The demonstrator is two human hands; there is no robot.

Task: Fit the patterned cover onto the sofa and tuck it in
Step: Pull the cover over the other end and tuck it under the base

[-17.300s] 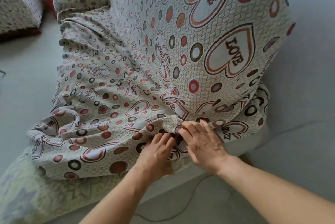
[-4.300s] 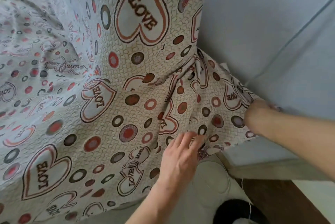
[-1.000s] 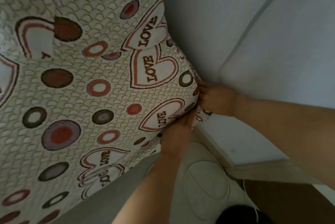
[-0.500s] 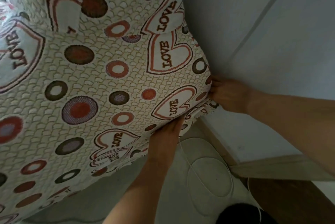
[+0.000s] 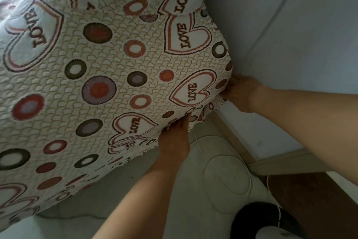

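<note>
Here the left hand [image 5: 175, 138] and right hand [image 5: 241, 93] meet at centre-right of the frame, fingers hidden under the patterned cover [image 5: 108, 76], probably tucking its hem beneath the sofa corner; their grip cannot be told.

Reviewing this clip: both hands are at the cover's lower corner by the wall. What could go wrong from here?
The left hand and right hand work the stretched patterned cover at one corner; pulled too hard, its frayed hem could tear or slip back off. The thin white cord lying on the floor just below might snag an arm.
</note>
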